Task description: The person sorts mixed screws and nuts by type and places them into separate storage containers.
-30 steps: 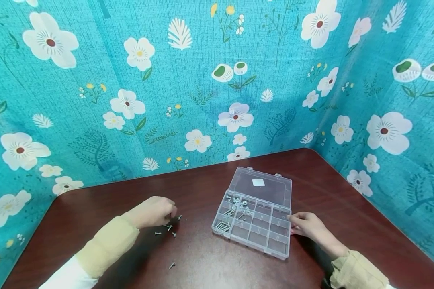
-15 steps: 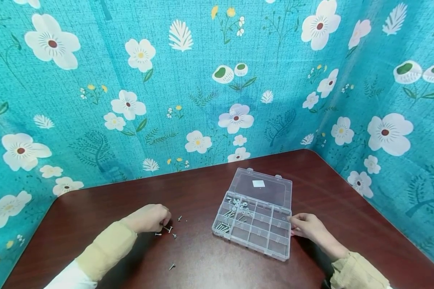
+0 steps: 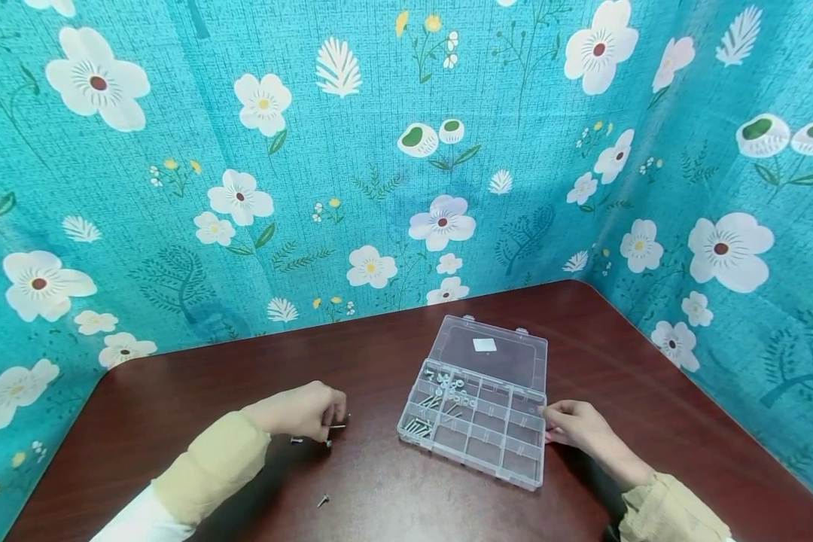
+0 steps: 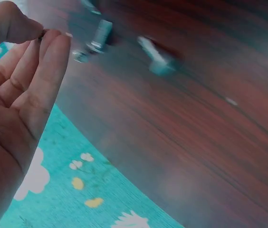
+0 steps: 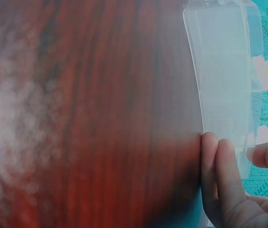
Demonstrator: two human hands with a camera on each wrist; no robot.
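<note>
In the head view my left hand [image 3: 305,406] is low over the left part of the table, thumb and fingertips pinching a thin metal screw [image 3: 339,427] whose shaft points right. Loose screws lie close by: one [image 3: 328,444] under the fingertips, another [image 3: 296,439] by the wrist. Blurred screws [image 4: 157,57] also show past the fingertips in the left wrist view. A clear plastic compartment box [image 3: 485,444] stands with its lid [image 3: 491,357] folded back. My right hand [image 3: 576,429] grips its right edge, thumb [image 5: 267,156] at the rim and fingers along the side wall.
Several screws [image 3: 418,427] and small nuts or washers [image 3: 457,388] fill the box's left compartments. One screw [image 3: 323,500] lies apart, nearer the front of the dark wooden table [image 3: 379,482]. A flowered turquoise cloth [image 3: 379,188] hangs behind and at the sides.
My left hand moved toward me to the screws, then shifted right with one screw pinched in its fingers. The right hand stays at the box edge, and the box has not moved.
</note>
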